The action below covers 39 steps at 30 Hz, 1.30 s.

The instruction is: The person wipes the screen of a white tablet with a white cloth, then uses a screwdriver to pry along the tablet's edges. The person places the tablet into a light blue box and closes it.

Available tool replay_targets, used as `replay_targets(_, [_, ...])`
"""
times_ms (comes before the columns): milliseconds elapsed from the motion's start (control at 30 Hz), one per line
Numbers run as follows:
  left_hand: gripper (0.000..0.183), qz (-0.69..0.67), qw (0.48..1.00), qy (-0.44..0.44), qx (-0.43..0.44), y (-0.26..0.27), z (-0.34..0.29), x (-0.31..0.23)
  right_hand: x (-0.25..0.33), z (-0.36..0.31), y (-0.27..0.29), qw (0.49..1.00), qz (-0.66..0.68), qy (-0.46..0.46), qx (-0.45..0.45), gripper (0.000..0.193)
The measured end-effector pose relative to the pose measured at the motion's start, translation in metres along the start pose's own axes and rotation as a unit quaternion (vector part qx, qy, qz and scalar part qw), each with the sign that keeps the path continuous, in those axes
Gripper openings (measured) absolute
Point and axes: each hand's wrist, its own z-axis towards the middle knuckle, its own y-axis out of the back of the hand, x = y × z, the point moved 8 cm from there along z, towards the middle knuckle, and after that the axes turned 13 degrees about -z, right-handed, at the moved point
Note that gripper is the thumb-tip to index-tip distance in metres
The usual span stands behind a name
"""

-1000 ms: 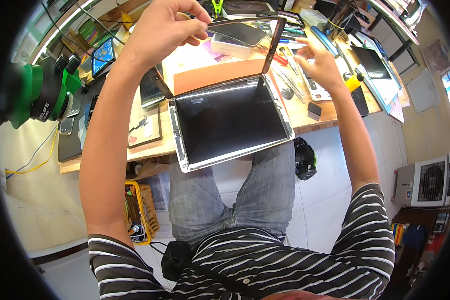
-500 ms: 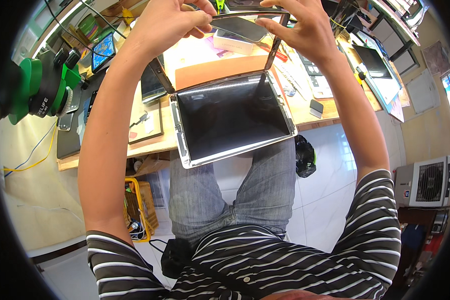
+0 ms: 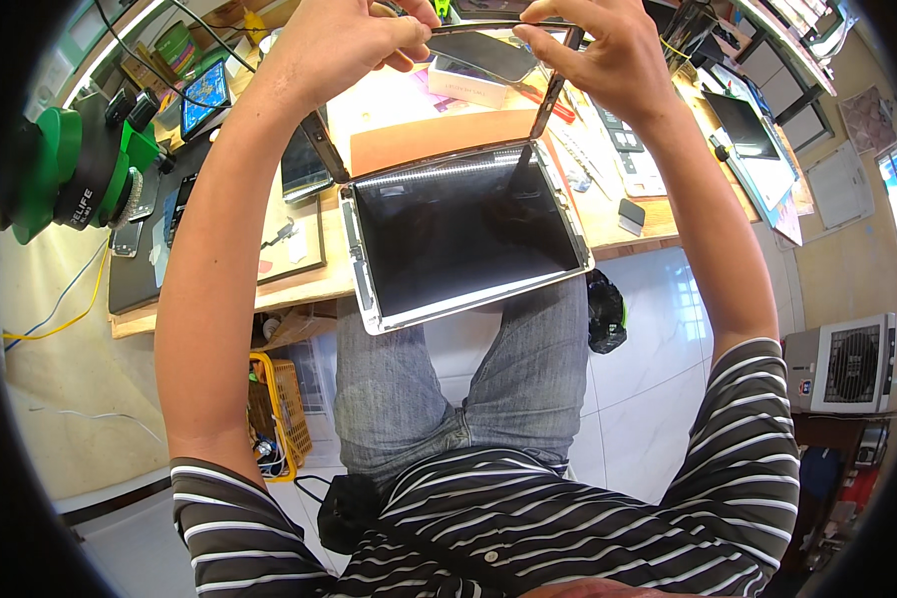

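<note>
A tablet lies at the table's near edge above my lap, its dark display (image 3: 468,229) sitting in a silver shell (image 3: 424,317). From its far edge rises a front glass panel with a dark border (image 3: 555,95), tilted up; I see the table through its middle. My left hand (image 3: 374,45) pinches the panel's raised upper edge with bent fingers. At the upper right corner, my right hand (image 3: 608,50) grips the same edge between thumb and fingers. Beneath the tablet's far side shows an orange-brown sheet (image 3: 399,143).
Behind the panel, a dark phone (image 3: 488,55) rests by a white box (image 3: 466,85). Red-handled pliers (image 3: 558,108) and a white keyboard-like board (image 3: 633,149) lie rightward. A green-and-black microscope (image 3: 80,179) stands left. A yellow basket (image 3: 287,409) sits below the table.
My left fingers have curled slightly more at the panel's upper edge. The tablet and raised panel stay in nearly the same place.
</note>
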Motion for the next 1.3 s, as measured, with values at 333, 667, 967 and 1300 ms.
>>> replay_targets(333, [0.011,-0.015,1.000,-0.005,0.000,0.001,0.001,0.002,-0.003,0.002,-0.004,1.000,-0.004,0.001,0.021,0.009])
replay_targets(667, [0.012,-0.003,1.000,-0.012,0.000,0.000,0.001,0.002,-0.006,0.001,-0.001,0.998,0.058,-0.013,0.037,0.009])
replay_targets(967, [0.013,0.005,1.000,-0.012,-0.008,0.001,-0.001,0.000,-0.002,0.006,-0.001,0.998,0.045,0.009,0.035,0.012])
replay_targets(1300, [0.014,-0.025,1.000,-0.016,0.005,-0.001,-0.003,0.003,0.004,0.010,-0.003,0.996,0.036,0.019,0.085,0.008])
